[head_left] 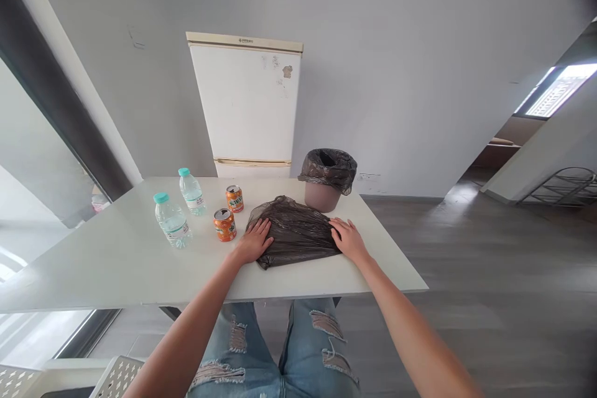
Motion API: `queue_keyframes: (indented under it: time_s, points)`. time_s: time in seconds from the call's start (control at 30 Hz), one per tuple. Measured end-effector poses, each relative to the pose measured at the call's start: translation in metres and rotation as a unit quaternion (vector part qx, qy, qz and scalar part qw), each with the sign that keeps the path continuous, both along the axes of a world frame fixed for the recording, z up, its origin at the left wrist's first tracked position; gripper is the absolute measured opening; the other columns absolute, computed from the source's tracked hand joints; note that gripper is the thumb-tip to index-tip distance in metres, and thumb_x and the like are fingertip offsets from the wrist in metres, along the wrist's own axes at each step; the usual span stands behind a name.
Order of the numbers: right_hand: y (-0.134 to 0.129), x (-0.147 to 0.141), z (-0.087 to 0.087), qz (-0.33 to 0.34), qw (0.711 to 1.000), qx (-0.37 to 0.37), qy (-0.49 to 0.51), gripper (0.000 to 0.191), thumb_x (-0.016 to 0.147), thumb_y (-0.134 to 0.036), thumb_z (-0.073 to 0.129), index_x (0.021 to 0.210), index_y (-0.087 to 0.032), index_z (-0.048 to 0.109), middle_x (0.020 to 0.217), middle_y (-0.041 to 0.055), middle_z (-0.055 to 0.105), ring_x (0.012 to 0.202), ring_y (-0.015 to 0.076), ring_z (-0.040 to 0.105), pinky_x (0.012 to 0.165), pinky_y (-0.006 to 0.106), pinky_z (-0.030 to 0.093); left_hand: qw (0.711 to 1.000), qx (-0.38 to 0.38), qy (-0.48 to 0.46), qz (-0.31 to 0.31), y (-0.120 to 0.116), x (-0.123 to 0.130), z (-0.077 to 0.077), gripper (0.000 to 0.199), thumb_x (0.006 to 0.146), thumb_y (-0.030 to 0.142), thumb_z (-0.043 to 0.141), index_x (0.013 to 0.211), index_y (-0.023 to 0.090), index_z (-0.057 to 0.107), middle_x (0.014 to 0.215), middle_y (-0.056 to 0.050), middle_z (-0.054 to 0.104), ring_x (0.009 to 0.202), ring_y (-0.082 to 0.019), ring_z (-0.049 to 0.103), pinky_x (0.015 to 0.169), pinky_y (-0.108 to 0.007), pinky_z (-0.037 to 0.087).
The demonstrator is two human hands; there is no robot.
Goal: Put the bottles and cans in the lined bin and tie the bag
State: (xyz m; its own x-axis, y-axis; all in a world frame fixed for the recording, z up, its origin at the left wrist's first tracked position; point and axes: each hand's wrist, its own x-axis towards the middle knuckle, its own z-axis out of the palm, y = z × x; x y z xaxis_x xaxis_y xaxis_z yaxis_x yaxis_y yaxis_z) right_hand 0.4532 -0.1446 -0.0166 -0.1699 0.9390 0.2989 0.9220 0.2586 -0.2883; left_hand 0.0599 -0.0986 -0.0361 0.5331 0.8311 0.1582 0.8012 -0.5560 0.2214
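A black plastic garbage bag [298, 230] lies spread and crumpled on the white table [112, 255] in front of me. My left hand [254, 241] rests flat on the bag's left end, fingers apart. On its right end lies my right hand [347, 238], fingers stretched out over the edge of the plastic. Just behind the bag stands a brownish trash can [321, 197], lined with another black bag [342, 171] folded over its rim. Left of my left hand are two orange soda cans, a nearer one [225, 226] and a farther one [234, 198], both upright.
Two clear water bottles with teal caps, one nearer [172, 222] and one farther [191, 193], stand upright left of the cans. A white refrigerator [249, 99] is behind the table against the grey wall. A white perforated basket [119, 376] sits at lower left.
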Motion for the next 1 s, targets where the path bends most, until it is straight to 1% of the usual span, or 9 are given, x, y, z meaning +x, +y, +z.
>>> queue_keyframes:
  time_s: [0.07, 0.2, 0.43, 0.53, 0.6, 0.7, 0.8, 0.9, 1.0]
  points:
    - [-0.001, -0.002, -0.003, -0.019, 1.000, 0.013, 0.006, 0.052, 0.109, -0.035, 0.030, 0.142, -0.016, 0.066, 0.153, 0.0132, 0.061, 0.150, 0.0268, 0.049, 0.131, 0.051, 0.026, 1.000, 0.002, 0.002, 0.002, -0.002, 0.001, 0.000, 0.067, 0.111, 0.049, 0.035, 0.168, 0.014, 0.033, 0.175, -0.014, 0.028, 0.164, -0.034, 0.021, 0.133, -0.057, 0.024]
    - [0.002, -0.005, -0.007, -0.024, 1.000, 0.002, 0.007, 0.054, 0.109, -0.041, 0.033, 0.146, -0.016, 0.063, 0.157, 0.0129, 0.058, 0.151, 0.0269, 0.048, 0.127, 0.048, 0.035, 1.000, 0.004, 0.006, 0.008, -0.004, 0.003, 0.002, 0.066, 0.111, 0.048, 0.034, 0.168, 0.015, 0.034, 0.174, -0.015, 0.029, 0.164, -0.033, 0.023, 0.132, -0.057, 0.025]
    - [0.011, -0.004, -0.014, -0.097, 0.995, -0.015, -0.004, 0.056, 0.109, -0.036, 0.029, 0.150, -0.012, 0.058, 0.161, 0.0149, 0.053, 0.152, 0.0296, 0.045, 0.126, 0.056, 0.033, 0.999, 0.016, -0.023, 0.037, -0.002, 0.002, -0.003, 0.062, 0.111, 0.045, 0.035, 0.165, 0.015, 0.040, 0.173, -0.016, 0.033, 0.162, -0.032, 0.029, 0.132, -0.058, 0.024]
    - [0.010, -0.006, -0.013, -0.129, 0.992, 0.009, -0.005, 0.055, 0.108, -0.034, 0.028, 0.148, -0.011, 0.059, 0.158, 0.0174, 0.055, 0.149, 0.0325, 0.046, 0.123, 0.056, 0.035, 0.998, 0.006, -0.068, 0.006, -0.002, -0.001, 0.003, 0.060, 0.111, 0.044, 0.035, 0.163, 0.014, 0.042, 0.173, -0.015, 0.034, 0.162, -0.030, 0.028, 0.133, -0.054, 0.023]
    - [0.006, -0.006, -0.008, -0.135, 0.990, 0.038, -0.006, 0.053, 0.108, -0.036, 0.030, 0.146, -0.014, 0.059, 0.154, 0.0167, 0.058, 0.145, 0.0311, 0.049, 0.120, 0.051, 0.037, 0.993, 0.015, -0.117, -0.026, -0.005, -0.002, 0.011, 0.054, 0.110, 0.043, 0.037, 0.155, 0.017, 0.052, 0.169, -0.013, 0.041, 0.159, -0.029, 0.034, 0.132, -0.051, 0.027]
    - [-0.001, -0.006, 0.002, -0.170, 0.982, 0.088, 0.000, 0.049, 0.110, -0.038, 0.028, 0.129, -0.016, 0.067, 0.133, 0.0166, 0.067, 0.128, 0.0300, 0.056, 0.107, 0.043, 0.043, 0.976, 0.031, -0.210, -0.051, -0.013, -0.003, 0.026, 0.042, 0.110, 0.043, 0.037, 0.125, 0.019, 0.068, 0.144, -0.014, 0.060, 0.138, -0.027, 0.053, 0.122, -0.045, 0.040]
    - [-0.007, -0.003, 0.008, -0.248, 0.961, 0.122, 0.014, 0.050, 0.110, -0.035, 0.023, 0.109, -0.015, 0.069, 0.111, 0.0184, 0.067, 0.113, 0.0325, 0.057, 0.093, 0.043, 0.045, 0.954, -0.016, -0.294, -0.047, -0.018, -0.003, 0.036, 0.043, 0.106, 0.053, 0.043, 0.091, 0.019, 0.065, 0.109, -0.011, 0.063, 0.109, -0.025, 0.058, 0.103, -0.038, 0.049]
    - [-0.006, 0.000, 0.007, -0.311, 0.941, 0.131, 0.027, 0.046, 0.108, -0.031, 0.025, 0.105, -0.014, 0.068, 0.105, 0.0195, 0.064, 0.108, 0.0339, 0.056, 0.085, 0.042, 0.044, 0.935, -0.110, -0.337, -0.021, -0.017, -0.004, 0.038, 0.060, 0.097, 0.070, 0.052, 0.063, 0.021, 0.042, 0.075, -0.003, 0.046, 0.075, -0.019, 0.044, 0.073, -0.031, 0.043]
    - [-0.004, 0.000, 0.004, -0.340, 0.932, 0.120, 0.035, 0.042, 0.106, -0.029, 0.029, 0.106, -0.013, 0.068, 0.103, 0.0201, 0.064, 0.107, 0.0344, 0.058, 0.082, 0.041, 0.045, 0.925, -0.171, -0.338, -0.006, -0.013, -0.006, 0.036, 0.071, 0.090, 0.079, 0.053, 0.058, 0.023, 0.024, 0.060, 0.002, 0.023, 0.060, -0.013, 0.022, 0.057, -0.030, 0.023]
